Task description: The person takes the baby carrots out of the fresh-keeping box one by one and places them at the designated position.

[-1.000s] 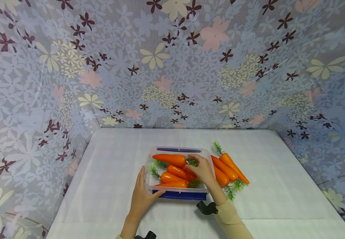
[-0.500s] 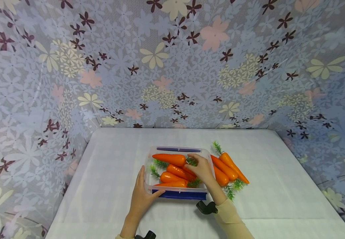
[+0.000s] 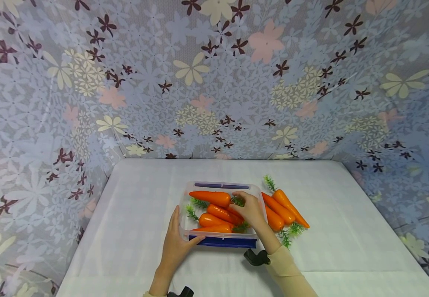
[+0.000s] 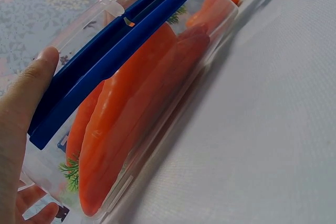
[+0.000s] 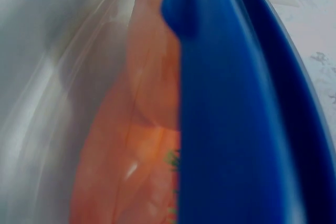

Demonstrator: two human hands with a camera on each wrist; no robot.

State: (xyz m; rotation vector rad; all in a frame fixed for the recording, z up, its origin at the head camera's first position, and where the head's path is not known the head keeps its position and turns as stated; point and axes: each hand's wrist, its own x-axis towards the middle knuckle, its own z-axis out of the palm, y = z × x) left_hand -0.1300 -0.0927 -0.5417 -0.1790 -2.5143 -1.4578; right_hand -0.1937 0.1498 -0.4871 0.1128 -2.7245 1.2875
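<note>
A clear plastic box [image 3: 221, 236] with blue latches [image 3: 223, 241] holds several orange carrots [image 3: 210, 198] with green leafy tops. My left hand [image 3: 175, 241] grips its near left corner, thumb by the front latch and fingers along the left side. In the left wrist view the thumb lies beside the blue latch [image 4: 105, 66], with fingertips behind the wall. My right hand [image 3: 249, 210] reaches in over the right side, thumb and fingers curled round the leafy end of the top carrot; the exact contact is partly hidden. The right wrist view shows a blurred latch [image 5: 226, 108] and carrots [image 5: 131, 156] through the wall.
To the right of the box, several more carrots [image 3: 290, 208] lie close together on the white cloth [image 3: 348, 231]. Floral fabric [image 3: 214, 82] stands up behind and at both sides. A dark wrist mount [image 3: 257, 258] sits at the right wrist.
</note>
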